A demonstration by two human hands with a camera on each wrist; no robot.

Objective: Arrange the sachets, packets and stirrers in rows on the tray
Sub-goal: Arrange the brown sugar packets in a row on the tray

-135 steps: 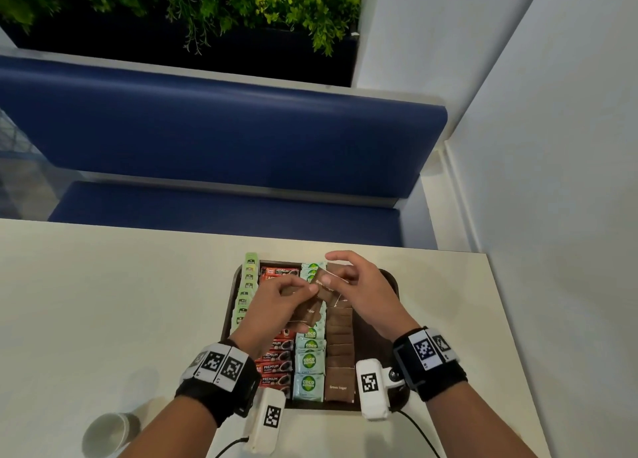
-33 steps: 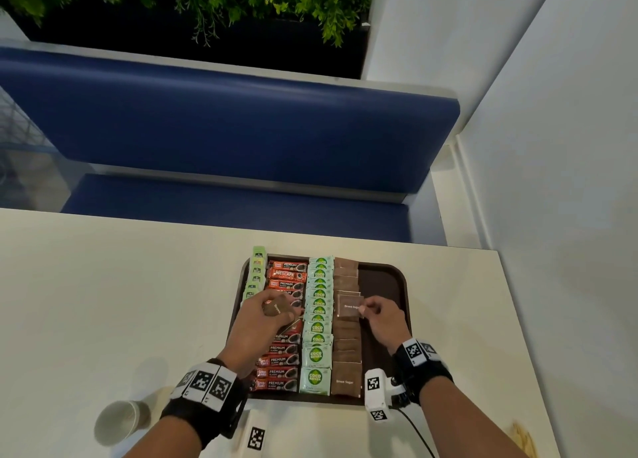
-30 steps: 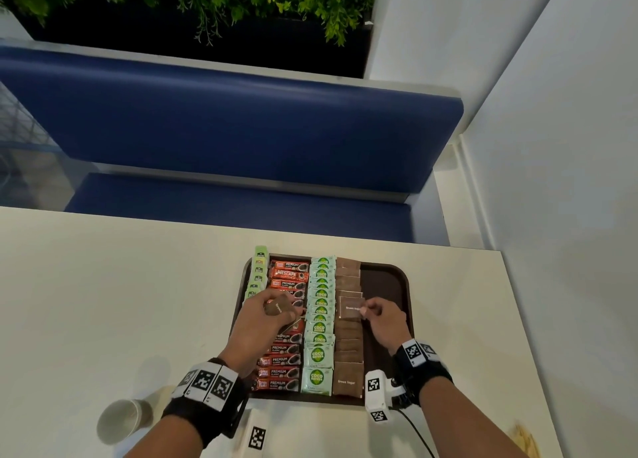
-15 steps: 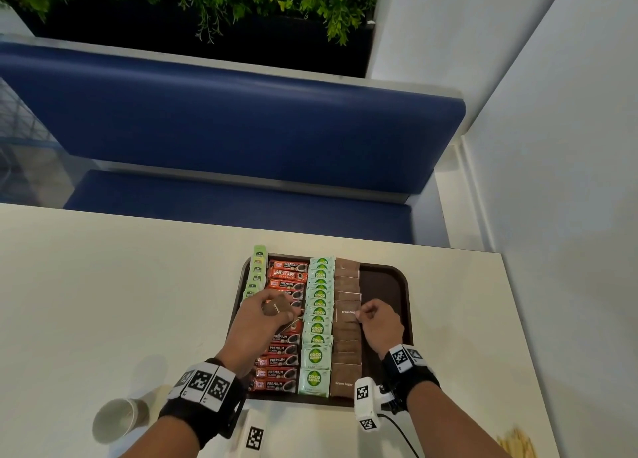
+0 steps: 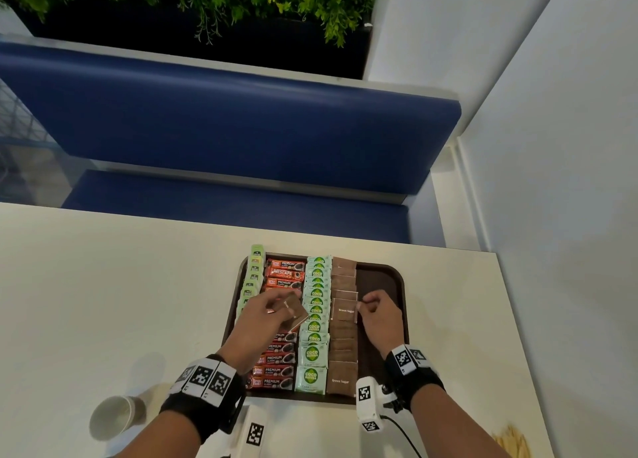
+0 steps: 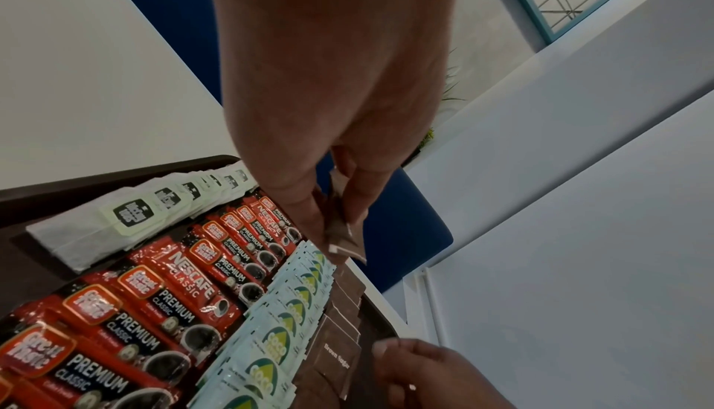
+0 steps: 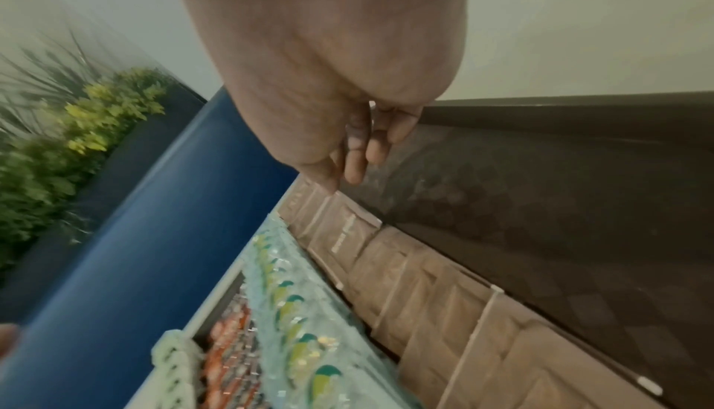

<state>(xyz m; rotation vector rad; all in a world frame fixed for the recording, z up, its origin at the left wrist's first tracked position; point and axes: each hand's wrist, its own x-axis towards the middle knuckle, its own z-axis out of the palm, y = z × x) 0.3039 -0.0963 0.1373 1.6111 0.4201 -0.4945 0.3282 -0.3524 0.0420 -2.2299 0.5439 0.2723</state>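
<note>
A dark brown tray [image 5: 397, 278] sat near the right end of the cream bench [image 5: 103, 302], its right rim close to the bench's right edge. Four rows ran front to back on it: pale green tea bags [image 5: 253, 278] along the left rim, red coffee sticks [image 5: 276, 371], light green sachets [image 5: 312, 354], and brown sugar packets [image 5: 341, 337]. To the right of the brown row a bare strip of tray floor reached the right rim.

The left hand [image 5: 262, 323] hovered over the coffee row, its fingers [image 6: 355, 202] pinched on a few spare brown sugar packets [image 5: 293, 311] held tilted above the rows. The right hand [image 5: 379, 316] lay over the bare strip, fingers curled, thumb and forefinger pinching the right edge of one raised brown sugar packet [image 5: 345, 309] in the middle of its row.

A paper cup [image 5: 110, 419] lay on its side near the front left, well apart from the tray. Something pale yellow [image 5: 511, 440] lay at the front right corner, too blurred to identify.
</note>
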